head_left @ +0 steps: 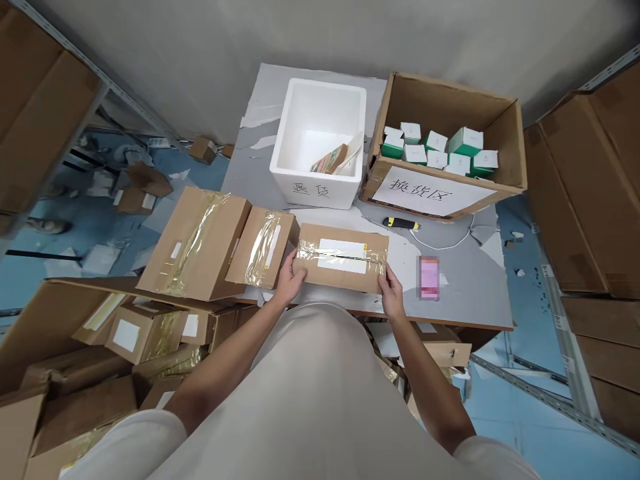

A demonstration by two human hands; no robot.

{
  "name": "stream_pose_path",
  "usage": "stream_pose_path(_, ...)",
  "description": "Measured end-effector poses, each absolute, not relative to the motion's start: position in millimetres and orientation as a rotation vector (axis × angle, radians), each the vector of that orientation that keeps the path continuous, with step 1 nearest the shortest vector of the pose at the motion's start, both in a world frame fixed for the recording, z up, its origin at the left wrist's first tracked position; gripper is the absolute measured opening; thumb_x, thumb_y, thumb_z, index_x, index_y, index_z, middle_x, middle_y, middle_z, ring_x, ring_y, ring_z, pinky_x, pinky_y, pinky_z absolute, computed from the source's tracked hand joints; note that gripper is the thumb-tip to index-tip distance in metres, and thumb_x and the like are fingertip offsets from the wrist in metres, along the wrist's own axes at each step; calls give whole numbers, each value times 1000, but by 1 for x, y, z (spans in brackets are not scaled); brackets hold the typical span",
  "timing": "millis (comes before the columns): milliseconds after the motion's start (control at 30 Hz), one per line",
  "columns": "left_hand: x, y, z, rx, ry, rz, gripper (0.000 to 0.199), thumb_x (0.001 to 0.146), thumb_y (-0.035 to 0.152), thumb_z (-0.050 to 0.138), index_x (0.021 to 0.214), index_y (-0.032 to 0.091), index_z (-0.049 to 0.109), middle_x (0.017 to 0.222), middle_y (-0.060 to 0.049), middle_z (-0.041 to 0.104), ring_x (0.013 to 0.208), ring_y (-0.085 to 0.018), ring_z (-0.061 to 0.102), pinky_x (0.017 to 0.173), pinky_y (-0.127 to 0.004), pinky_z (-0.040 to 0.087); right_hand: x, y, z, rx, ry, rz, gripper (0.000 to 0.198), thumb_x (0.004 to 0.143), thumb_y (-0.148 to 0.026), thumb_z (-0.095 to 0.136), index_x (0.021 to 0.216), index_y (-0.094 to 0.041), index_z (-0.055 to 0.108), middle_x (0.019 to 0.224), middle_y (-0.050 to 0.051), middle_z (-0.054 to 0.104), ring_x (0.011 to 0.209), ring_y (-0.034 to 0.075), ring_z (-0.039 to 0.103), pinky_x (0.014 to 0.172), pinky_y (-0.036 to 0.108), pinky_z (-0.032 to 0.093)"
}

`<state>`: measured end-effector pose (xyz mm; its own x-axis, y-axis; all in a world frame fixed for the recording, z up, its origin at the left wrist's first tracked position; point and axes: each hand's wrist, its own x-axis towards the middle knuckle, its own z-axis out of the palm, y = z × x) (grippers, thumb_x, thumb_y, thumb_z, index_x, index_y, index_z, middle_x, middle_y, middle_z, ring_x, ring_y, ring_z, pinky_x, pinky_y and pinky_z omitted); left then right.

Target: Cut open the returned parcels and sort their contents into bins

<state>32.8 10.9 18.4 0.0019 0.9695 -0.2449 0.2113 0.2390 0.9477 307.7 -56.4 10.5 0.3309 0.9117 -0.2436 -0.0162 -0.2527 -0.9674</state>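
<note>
A taped cardboard box (307,235) with a white label lies flat at the table's front edge, between my two hands. My left hand (290,280) grips its left end, thumb on top. At the opposite end, my right hand (391,292) is closed around the lower right corner. Clear tape with wrinkles runs lengthwise across the label. Just left stands a second taped box (263,245), and beyond that a larger taped box (200,243). A black and yellow utility knife (401,223) lies behind and right of the held box.
A white foam box (320,190) holding a few flat items stands at the back, beside a large carton (445,200) of green-and-white boxes. A pink blurred item (429,278) lies on the table (475,287). Lower left, a big open carton (65,300) holds several parcels. Shelves flank both sides.
</note>
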Motion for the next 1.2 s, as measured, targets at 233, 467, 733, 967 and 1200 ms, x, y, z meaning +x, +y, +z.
stream_pose_path(233,20,9,2,1236,1393,868,70,78,31,55,141,16,30,139,-14,45,126,-25,46,110,-44,32,291,-61,4,-1621,-810,1093,72,82,-58,52,141,-17,42,147,8,39,137,24,35,115,41,23)
stream_pose_path(467,28,13,-7,1341,1267,792,73,84,41,53,146,18,22,145,-14,39,131,-25,41,111,-43,30,307,-61,-1,-1710,-831,992,75,83,-62,48,141,-16,41,147,9,39,137,24,35,116,41,22)
stream_pose_path(733,16,7,-13,1402,1218,718,80,79,53,59,144,19,28,143,-15,42,134,-27,38,112,-44,27,311,-70,-6,-1620,-905,1028,76,80,-64,49,139,-17,43,146,10,42,136,24,36,115,41,23)
stream_pose_path(967,19,4,-46,1326,1209,686,73,60,52,75,119,14,54,106,-13,65,107,-28,59,101,-49,39,309,-81,-28,-1701,-1045,1230,72,62,-57,70,121,-17,57,112,12,68,109,28,59,102,48,39)
stream_pose_path(1200,16,7,-11,1438,1437,826,51,80,49,57,120,17,56,105,-10,56,100,-23,57,84,-36,50,316,-69,-1,-1849,-1185,1097,55,83,-56,47,122,-18,55,107,11,69,96,25,63,85,39,48)
